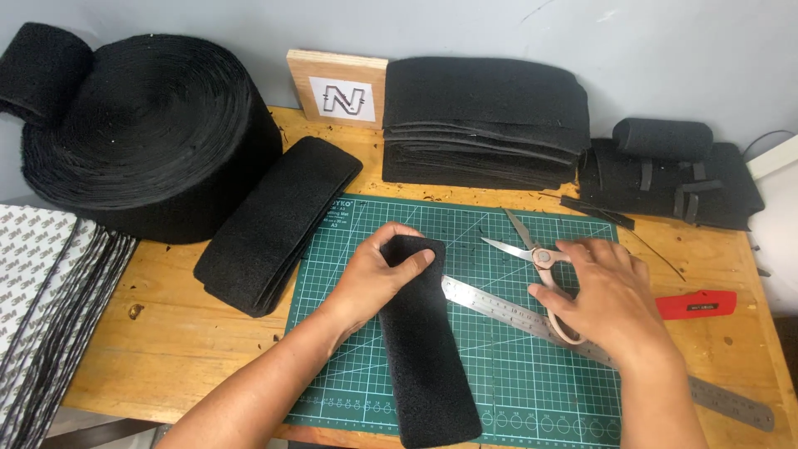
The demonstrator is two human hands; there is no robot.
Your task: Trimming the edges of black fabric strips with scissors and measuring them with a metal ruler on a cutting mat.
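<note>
A long black felt strip (428,357) lies lengthwise on the green cutting mat (499,374). My left hand (376,274) rests on the strip's far end, fingers curled over its top edge. My right hand (603,295) lies over the pale handles of open scissors (528,245), whose blades point up and left on the mat. A steel ruler (499,306) runs diagonally under the scissors and my right hand, from the strip toward the table's right front.
A big black felt roll (150,125) stands at back left, with folded black strips (278,220) beside the mat. A stack of black sheets (486,120), a wooden block (337,83), black offcuts (673,170), a red cutter (697,304) and patterned sheets (41,291) surround the mat.
</note>
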